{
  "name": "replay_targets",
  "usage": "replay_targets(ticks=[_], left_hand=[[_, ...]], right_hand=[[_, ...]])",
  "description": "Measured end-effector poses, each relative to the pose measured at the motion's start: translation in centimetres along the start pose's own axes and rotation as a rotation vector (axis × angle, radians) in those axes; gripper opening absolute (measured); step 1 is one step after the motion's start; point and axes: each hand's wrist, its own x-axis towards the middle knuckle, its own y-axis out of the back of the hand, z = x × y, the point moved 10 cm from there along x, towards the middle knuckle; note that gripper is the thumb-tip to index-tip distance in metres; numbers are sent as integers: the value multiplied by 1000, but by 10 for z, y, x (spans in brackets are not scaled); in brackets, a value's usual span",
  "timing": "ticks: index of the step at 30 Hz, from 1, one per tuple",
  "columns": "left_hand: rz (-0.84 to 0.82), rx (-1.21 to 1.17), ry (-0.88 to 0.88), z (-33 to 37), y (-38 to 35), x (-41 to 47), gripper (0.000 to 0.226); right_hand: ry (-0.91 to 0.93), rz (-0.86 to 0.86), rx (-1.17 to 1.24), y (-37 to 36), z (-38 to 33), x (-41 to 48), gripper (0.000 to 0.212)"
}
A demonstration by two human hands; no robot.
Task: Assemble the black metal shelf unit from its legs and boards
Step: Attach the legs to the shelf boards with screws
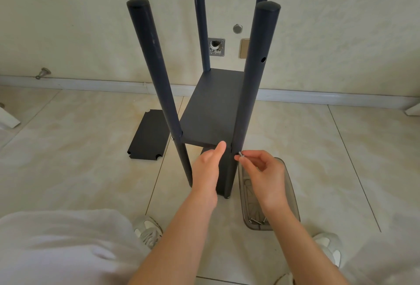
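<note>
The black shelf unit stands on the tiled floor with several upright round legs. One mounted board [213, 107] spans between them. The near right leg [252, 84] has side holes. My right hand [263, 171] pinches a small silver screw [241, 154] against that leg, level with the board's front corner. My left hand [208, 168] holds the board's front edge from below, thumb up against the edge. The near left leg [156, 73] has a screw head showing at board height. A loose black board [148, 135] with notched corners lies flat on the floor to the left.
A clear grey plastic tray [284, 193] holding screws sits on the floor right of the unit, under my right hand. My white shoes [147, 230] flank the unit. The wall with a baseboard [91, 83] and an open socket box [216, 46] stands close behind.
</note>
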Motion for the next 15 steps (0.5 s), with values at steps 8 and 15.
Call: replay_targets(ticks=[8,15], left_hand=[[-160,-150,65,-8,-27,12,23],[-200,-227,45,-7,-35,12,23]], right_hand=[[36,-4,-52,2,-2,5,9],[57,-8,-14,2,-2,5,7]])
